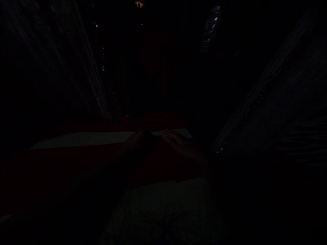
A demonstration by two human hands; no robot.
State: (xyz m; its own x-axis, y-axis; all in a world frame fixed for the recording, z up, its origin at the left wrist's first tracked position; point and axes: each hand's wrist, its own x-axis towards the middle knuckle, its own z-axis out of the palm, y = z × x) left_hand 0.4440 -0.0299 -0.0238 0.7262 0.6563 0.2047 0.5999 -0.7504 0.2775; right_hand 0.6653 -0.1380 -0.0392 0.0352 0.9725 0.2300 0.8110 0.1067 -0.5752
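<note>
The view is very dark, so only outlines show. A wide red cloth-like sheet lies across the middle, with a pale strip along its far side. My left hand rests at the strip's near edge as a rounded shape; its fingers are lost in shadow. To its right, my right hand lies low over the red sheet, fingers stretched out toward the pale strip. Nothing can be made out in its grip. A small dark patch sits between the two hands, too dim to name.
Nearest me is a pale greyish surface, possibly fabric. Dim, grainy slanting surfaces rise on the left and right. Farther back, a shiny crinkled thing catches light, and a small orange glow shows at the top.
</note>
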